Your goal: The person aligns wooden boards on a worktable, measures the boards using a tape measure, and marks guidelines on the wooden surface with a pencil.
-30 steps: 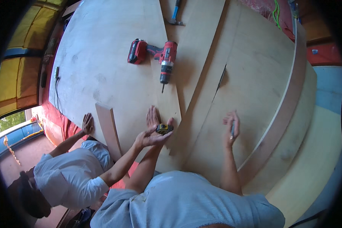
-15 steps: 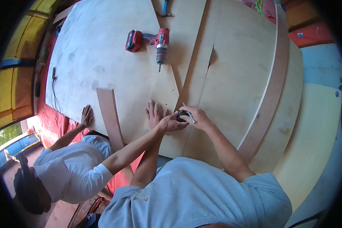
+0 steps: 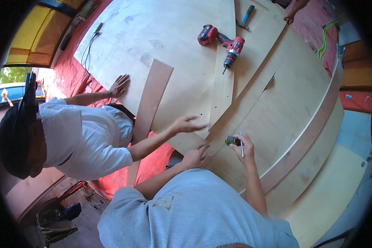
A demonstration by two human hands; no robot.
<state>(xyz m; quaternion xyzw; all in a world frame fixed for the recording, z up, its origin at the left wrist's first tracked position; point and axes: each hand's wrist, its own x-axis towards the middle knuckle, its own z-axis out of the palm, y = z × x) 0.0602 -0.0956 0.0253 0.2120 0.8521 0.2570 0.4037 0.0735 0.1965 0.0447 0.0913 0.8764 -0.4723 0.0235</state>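
My right hand [image 3: 244, 146] holds a black-and-yellow tape measure [image 3: 231, 141] and a slim pencil [image 3: 241, 149] above the plywood. Low in the middle, my left hand [image 3: 196, 157] rests near the lower edge of the large plywood sheet [image 3: 124, 37], fingers apart and slightly blurred, beside the end of a long board [image 3: 221, 97] with small holes. A red cordless drill [image 3: 233, 49] lies farther up on the boards, its bit pointing toward me, and a blue-handled hammer [image 3: 246, 17] is above it.
A co-worker [image 3: 89, 136] leans in at left, one hand [image 3: 119, 84] on the sheet, the other [image 3: 186, 125] reaching near my hands. Another person's hand [image 3: 289, 16] grips the far edge. A loose board [image 3: 155, 91], a curved strip [image 3: 310, 132], green cord [image 3: 327, 31] and red sheeting surround the work.
The tape measure has passed from the co-worker's hand into my right hand. The co-worker's hand has drawn away from it, my left hand has moved down, and the view has shifted.
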